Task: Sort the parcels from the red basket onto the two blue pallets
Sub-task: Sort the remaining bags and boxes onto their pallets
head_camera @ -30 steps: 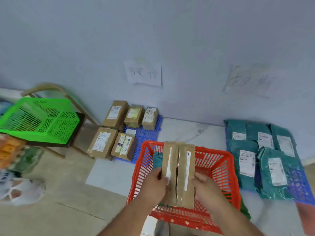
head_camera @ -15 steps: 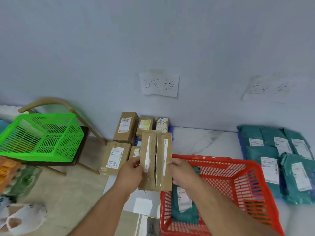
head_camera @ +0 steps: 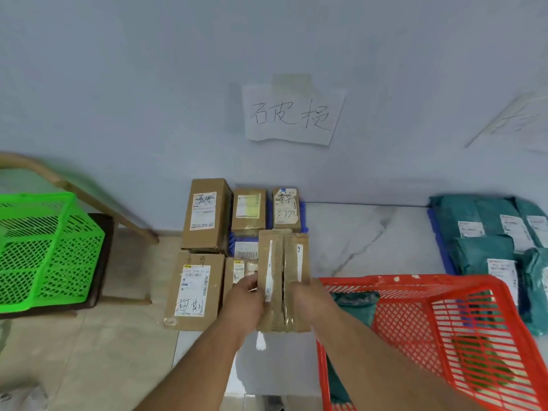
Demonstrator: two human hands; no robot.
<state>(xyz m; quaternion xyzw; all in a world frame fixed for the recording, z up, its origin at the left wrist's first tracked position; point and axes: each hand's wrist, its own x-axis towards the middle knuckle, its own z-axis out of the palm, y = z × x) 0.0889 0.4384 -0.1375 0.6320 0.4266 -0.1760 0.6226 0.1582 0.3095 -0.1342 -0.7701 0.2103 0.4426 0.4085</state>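
Note:
I hold a brown cardboard parcel [head_camera: 283, 280] with a split taped top between both hands. My left hand [head_camera: 244, 305] grips its left side and my right hand [head_camera: 311, 301] grips its right side. It hangs over the near right part of the left blue pallet [head_camera: 302, 210], which carries several cardboard boxes [head_camera: 206, 215]. The red basket [head_camera: 439, 333] stands at the lower right with teal bags [head_camera: 355, 307] inside. The right blue pallet [head_camera: 441, 250] holds several teal mailer bags [head_camera: 480, 226].
A green basket [head_camera: 44, 250] sits on a wooden chair [head_camera: 98, 200] at the left. A handwritten paper sign [head_camera: 293, 114] is taped to the wall above the boxes, and another sign [head_camera: 516, 126] at the far right. White marble floor [head_camera: 367, 235] lies between the pallets.
Both hands carried the cardboard parcel out of the red basket and leftward to the pallet with the boxes. The view swung left and closer to the wall.

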